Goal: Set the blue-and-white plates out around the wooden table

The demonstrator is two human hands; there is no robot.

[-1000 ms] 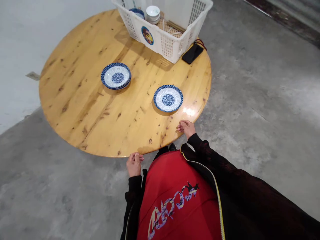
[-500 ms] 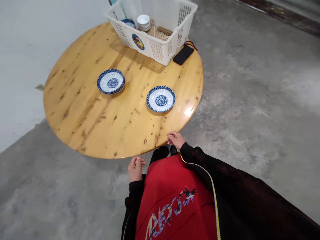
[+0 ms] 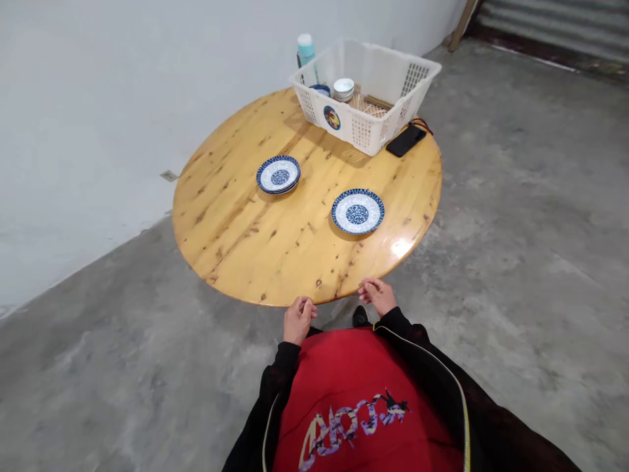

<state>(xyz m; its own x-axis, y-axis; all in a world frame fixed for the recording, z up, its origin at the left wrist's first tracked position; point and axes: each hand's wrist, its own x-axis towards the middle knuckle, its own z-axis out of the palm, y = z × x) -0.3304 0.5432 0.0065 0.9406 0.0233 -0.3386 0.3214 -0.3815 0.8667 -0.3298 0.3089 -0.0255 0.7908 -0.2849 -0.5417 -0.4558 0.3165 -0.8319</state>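
My left hand [image 3: 299,319] hovers at the near edge of the round wooden table [image 3: 236,262], its fingers loosely bent and nothing in them. To its right, my right hand [image 3: 378,296] is beside the same edge, fingers half curled and slightly apart, also holding nothing. Nearest to the right hand lies a single blue-and-white plate [image 3: 358,212]. Farther left on the tabletop sits a small stack of matching plates [image 3: 278,174]. Neither hand touches a plate.
A white plastic basket [image 3: 351,128] at the table's far side holds white bowls [image 3: 343,88], a blue-rimmed dish [image 3: 321,90] and some sticks. Behind it shows a light-blue bottle [image 3: 305,49]. Beside the basket lies a black phone [image 3: 405,140]. A white wall [image 3: 98,98] stands at left.
The view has swung left and up, so table, plates and basket appear farther right and more of the wall shows. Both hands stay by the near edge, empty. The plates have not moved.
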